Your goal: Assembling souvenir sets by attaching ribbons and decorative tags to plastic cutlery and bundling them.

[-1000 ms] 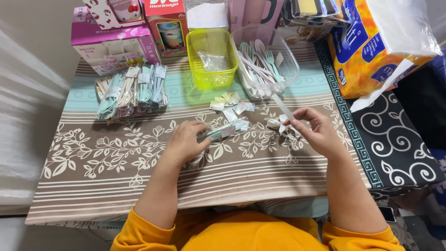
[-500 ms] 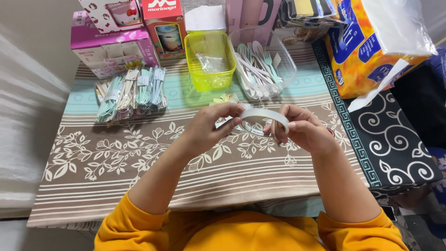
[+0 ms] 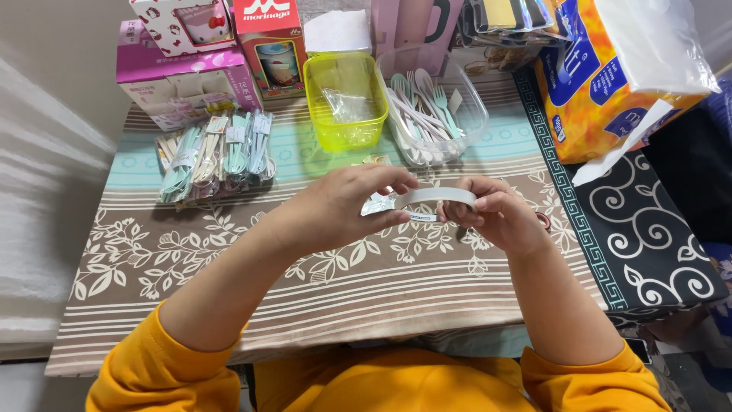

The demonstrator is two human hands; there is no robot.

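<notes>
Cutlery [image 3: 435, 197], pale smooth plastic, perhaps wrapped, pinched between both hands [image 3: 427, 210].

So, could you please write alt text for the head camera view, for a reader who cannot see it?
A person in orange sleeves holds a pale, flat, elongated item between the left hand and right hand above a leaf-patterned tablecloth. Behind sit a yellow-green basket, a clear tub of plastic cutlery and wrapped cutlery bundles.
</notes>
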